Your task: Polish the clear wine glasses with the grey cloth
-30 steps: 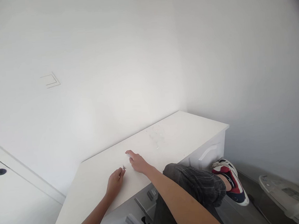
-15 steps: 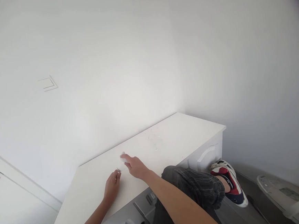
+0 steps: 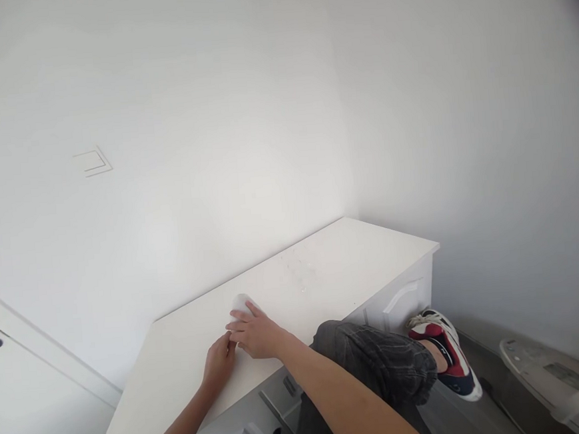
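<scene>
Both my hands rest on a white cabinet top point(image 3: 353, 265) near its front edge. My right hand point(image 3: 255, 330) has its fingers curled round a small white, rounded object point(image 3: 240, 304) that blends with the surface. My left hand point(image 3: 219, 363) is closed beside it, fingertips meeting the right hand's fingers; what it pinches is too small to make out. Farther back on the top stands something faint and clear point(image 3: 301, 273), like glass.
White walls meet in a corner behind the cabinet, with a wall switch point(image 3: 92, 161) at the left. My knee in dark trousers point(image 3: 381, 360) and a red, white and black sneaker point(image 3: 448, 351) are at the right. A white appliance point(image 3: 557, 376) sits on the floor.
My right hand has drawn back toward me and closed over the white object. My left hand has come up against it. The view has shifted slightly.
</scene>
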`<control>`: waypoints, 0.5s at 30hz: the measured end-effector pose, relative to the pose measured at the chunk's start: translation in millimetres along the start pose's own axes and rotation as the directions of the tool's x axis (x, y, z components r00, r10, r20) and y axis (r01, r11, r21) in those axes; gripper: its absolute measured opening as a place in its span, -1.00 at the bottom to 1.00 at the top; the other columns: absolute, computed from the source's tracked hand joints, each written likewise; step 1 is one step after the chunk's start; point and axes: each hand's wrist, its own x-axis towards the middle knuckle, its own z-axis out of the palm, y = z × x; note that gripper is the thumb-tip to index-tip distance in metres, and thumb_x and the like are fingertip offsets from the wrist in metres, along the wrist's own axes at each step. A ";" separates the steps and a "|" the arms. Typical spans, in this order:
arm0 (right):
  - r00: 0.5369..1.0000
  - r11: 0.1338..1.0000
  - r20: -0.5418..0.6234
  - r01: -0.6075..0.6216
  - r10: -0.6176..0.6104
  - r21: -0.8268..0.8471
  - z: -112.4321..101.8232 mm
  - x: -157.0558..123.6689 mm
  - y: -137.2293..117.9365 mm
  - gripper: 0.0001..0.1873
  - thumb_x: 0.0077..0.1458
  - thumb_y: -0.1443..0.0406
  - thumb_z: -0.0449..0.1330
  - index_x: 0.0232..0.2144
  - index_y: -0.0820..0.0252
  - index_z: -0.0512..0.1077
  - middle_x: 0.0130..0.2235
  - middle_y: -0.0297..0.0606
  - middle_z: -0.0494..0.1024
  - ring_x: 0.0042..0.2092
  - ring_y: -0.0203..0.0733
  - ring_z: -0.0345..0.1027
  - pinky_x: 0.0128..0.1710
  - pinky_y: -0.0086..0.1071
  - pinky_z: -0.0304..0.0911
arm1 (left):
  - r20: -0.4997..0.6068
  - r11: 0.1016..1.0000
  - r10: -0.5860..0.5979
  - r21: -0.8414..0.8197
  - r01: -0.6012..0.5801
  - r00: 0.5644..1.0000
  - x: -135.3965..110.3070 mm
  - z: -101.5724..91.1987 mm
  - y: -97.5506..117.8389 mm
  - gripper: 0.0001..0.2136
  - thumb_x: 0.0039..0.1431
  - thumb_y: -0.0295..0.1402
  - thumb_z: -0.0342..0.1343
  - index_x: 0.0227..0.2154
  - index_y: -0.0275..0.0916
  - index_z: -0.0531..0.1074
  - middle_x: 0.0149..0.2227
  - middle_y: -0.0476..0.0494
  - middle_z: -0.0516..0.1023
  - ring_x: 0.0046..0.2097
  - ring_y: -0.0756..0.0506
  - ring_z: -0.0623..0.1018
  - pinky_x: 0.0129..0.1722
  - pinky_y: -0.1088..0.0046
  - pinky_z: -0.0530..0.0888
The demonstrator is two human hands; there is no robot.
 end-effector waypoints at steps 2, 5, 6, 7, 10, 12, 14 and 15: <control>0.999 0.998 -0.040 -0.026 0.028 0.049 -3.2 0.4 -1.4 -0.68 0.36 0.28 0.06 0.08 0.08 0.49 0.27 -0.23 0.49 0.45 0.01 0.04 0.48 0.22 -0.34 | 0.000 0.999 0.034 0.015 -0.034 0.999 -0.2 1.1 -1.7 -0.74 0.33 -0.27 -0.13 -0.32 -0.16 0.45 -0.31 -0.15 0.65 -0.30 -0.18 0.59 -0.28 0.35 0.39; 0.972 0.978 -0.148 -0.160 0.180 0.137 -7.1 2.0 -1.4 -0.61 0.38 0.29 -0.03 0.15 0.10 0.43 0.18 -0.17 0.56 0.35 -0.04 0.21 0.46 0.16 -0.23 | 0.029 0.993 0.087 0.077 -0.089 0.996 -0.8 3.1 -2.1 -0.71 0.37 -0.21 -0.15 -0.43 -0.14 0.35 -0.44 -0.07 0.54 -0.38 -0.14 0.50 -0.33 0.37 0.33; 0.956 0.964 -0.166 -0.215 0.240 0.157 -7.3 2.9 -0.6 -0.62 0.38 0.28 -0.02 0.14 0.12 0.43 0.16 -0.15 0.57 0.29 -0.02 0.27 0.44 0.12 -0.16 | 0.045 0.990 0.104 0.094 -0.108 0.994 -1.0 3.7 -1.9 -0.69 0.39 -0.19 -0.15 -0.46 -0.14 0.31 -0.47 -0.05 0.49 -0.40 -0.13 0.47 -0.34 0.38 0.30; 0.940 0.947 -0.165 -0.269 0.297 0.176 -6.9 4.0 0.6 -0.65 0.36 0.26 0.02 0.09 0.14 0.46 0.13 -0.13 0.57 0.23 0.00 0.32 0.40 0.09 -0.05 | 0.063 0.987 0.120 0.104 -0.126 0.991 -1.3 4.2 -1.7 -0.67 0.40 -0.17 -0.16 -0.48 -0.14 0.28 -0.48 -0.03 0.46 -0.41 -0.12 0.45 -0.34 0.38 0.29; 0.866 0.849 -0.114 -0.437 0.486 0.298 -4.6 8.7 5.3 -0.74 0.29 0.22 0.10 -0.07 0.15 0.50 0.01 -0.09 0.59 0.06 0.01 0.39 0.17 -0.08 0.24 | 0.099 0.982 0.153 0.097 -0.162 0.983 -2.1 5.2 -2.7 -0.65 0.42 -0.13 -0.15 -0.47 -0.14 0.25 -0.47 -0.02 0.42 -0.40 -0.11 0.43 -0.33 0.39 0.28; 0.737 0.651 -0.062 -0.551 0.673 0.522 -4.0 12.7 8.2 -0.81 0.28 0.20 0.10 -0.19 0.13 0.48 -0.09 -0.13 0.59 -0.02 -0.03 0.40 0.04 -0.17 0.28 | 0.100 0.983 0.157 0.081 -0.165 0.983 -2.7 5.5 -4.3 -0.65 0.42 -0.11 -0.14 -0.47 -0.14 0.25 -0.46 -0.01 0.40 -0.39 -0.10 0.43 -0.32 0.40 0.28; 0.583 0.374 0.041 -0.572 0.812 0.730 -4.8 16.3 10.1 -0.79 0.28 0.18 0.09 -0.33 0.14 0.42 -0.21 -0.18 0.56 -0.10 -0.09 0.40 -0.04 -0.24 0.29 | 0.079 0.986 0.153 0.054 -0.158 0.985 -3.2 5.6 -5.7 -0.64 0.42 -0.10 -0.14 -0.47 -0.14 0.25 -0.46 0.00 0.38 -0.39 -0.09 0.42 -0.32 0.41 0.29; 0.536 0.257 0.098 -0.549 0.839 0.795 -5.5 17.7 10.4 -0.76 0.29 0.16 0.07 -0.37 0.15 0.40 -0.26 -0.20 0.54 -0.15 -0.12 0.41 -0.09 -0.28 0.30 | 0.063 0.988 0.150 0.033 -0.153 0.987 -3.5 5.5 -5.9 -0.65 0.42 -0.10 -0.14 -0.46 -0.14 0.25 -0.46 0.00 0.37 -0.39 -0.09 0.42 -0.32 0.41 0.29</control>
